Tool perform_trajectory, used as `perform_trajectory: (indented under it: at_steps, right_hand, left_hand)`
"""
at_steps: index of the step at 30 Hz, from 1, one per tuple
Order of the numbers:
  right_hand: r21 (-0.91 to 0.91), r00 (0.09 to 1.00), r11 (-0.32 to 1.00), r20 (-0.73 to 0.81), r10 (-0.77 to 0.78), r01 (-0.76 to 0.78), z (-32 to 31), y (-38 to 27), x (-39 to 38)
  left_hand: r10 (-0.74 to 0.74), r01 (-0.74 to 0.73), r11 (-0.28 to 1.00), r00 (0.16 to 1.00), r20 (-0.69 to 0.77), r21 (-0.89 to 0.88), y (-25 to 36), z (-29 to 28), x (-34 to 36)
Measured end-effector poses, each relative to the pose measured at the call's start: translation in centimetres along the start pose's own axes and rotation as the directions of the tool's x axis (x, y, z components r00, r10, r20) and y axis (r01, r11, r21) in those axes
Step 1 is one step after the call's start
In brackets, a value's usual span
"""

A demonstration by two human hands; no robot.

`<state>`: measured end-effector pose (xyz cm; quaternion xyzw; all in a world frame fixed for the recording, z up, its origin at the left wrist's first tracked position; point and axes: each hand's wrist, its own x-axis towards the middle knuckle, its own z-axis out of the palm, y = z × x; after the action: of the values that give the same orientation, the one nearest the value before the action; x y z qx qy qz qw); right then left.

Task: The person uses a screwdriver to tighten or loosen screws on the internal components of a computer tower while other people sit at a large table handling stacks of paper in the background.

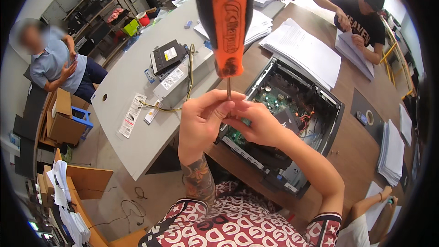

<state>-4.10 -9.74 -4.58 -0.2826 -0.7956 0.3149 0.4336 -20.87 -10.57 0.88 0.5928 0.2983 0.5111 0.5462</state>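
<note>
A screwdriver (234,27) with an orange and black handle stands upright close before me, handle up and thin shaft down. My left hand (200,121) pinches the shaft low down between thumb and fingers. Against it, fingertips touching, my right hand (261,126) is also closed around the shaft's lower end. The tip, and anything small at it, is hidden behind the fingers. Below and to the right lies an opened desktop computer case (337,118), showing a green circuit board (270,98), a black part inside and coloured wires (305,118).
On the grey table (120,96) lie a disc drive (168,56), a metal power supply (176,78) with cables and a blister pack (132,116). Paper stacks (302,48) and a tape roll (369,117) rest on the brown table. Several other people are around; one handles papers.
</note>
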Motion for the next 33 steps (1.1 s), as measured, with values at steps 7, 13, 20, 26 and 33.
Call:
perform_trajectory:
  at_steps: [7, 13, 20, 26, 33]
  right_hand:
    - [0.008, 0.997, 1.0, -0.069, -0.016, 0.017, 0.4, 0.7, -0.2]
    - [0.058, 0.995, 0.997, -0.085, -0.043, 0.048, 0.6, 0.8, 0.0]
    - [-0.042, 0.999, 0.999, 0.007, 0.035, -0.035, -0.3, 0.3, 0.0]
    - [0.029, 0.997, 0.997, 0.01, 0.074, -0.074, -0.2, 0.3, -0.1]
    - [-0.016, 0.997, 0.999, 0.066, 0.029, -0.028, 0.0, 0.6, -0.2]
  left_hand:
    - [0.201, -0.172, 0.971, 0.963, -0.178, 0.168, -2.0, 0.0, 0.2]
    - [-0.008, -0.017, 0.983, 0.99, 0.141, 0.181, -0.1, -0.6, 0.6]
    - [0.178, -0.162, 0.967, 0.982, -0.063, 0.195, -2.2, -1.1, 0.7]
    - [0.057, -0.069, 0.993, 0.991, 0.117, 0.096, -1.2, -1.3, 0.6]
    - [0.089, -0.079, 0.977, 0.995, -0.038, 0.198, -1.6, -1.4, 0.2]
